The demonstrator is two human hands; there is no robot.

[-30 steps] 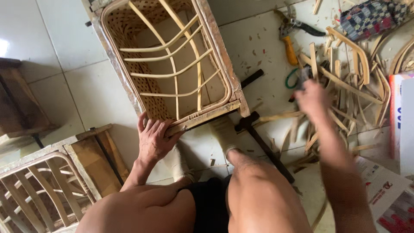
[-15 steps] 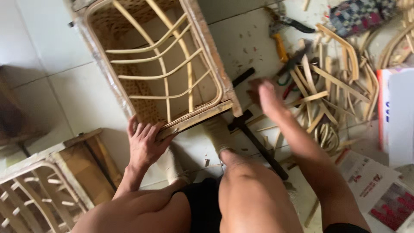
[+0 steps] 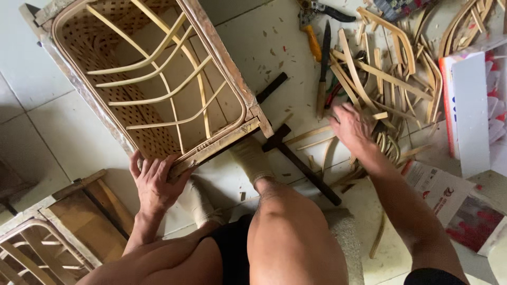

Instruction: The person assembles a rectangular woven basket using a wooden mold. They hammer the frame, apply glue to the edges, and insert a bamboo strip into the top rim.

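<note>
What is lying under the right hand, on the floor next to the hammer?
Under the right hand lies a loose pile of cane strips on the tiled floor. The hammer lies beside it, uncovered. Whatever is directly beneath the palm is hidden.

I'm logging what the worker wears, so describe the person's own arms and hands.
Both arms are bare, with no sleeves showing along either forearm. The left hand and the right hand are bare too: no gloves, and no rings, watch or wristband that I can see. The right hand is slightly blurred, so small details there are uncertain.
</note>
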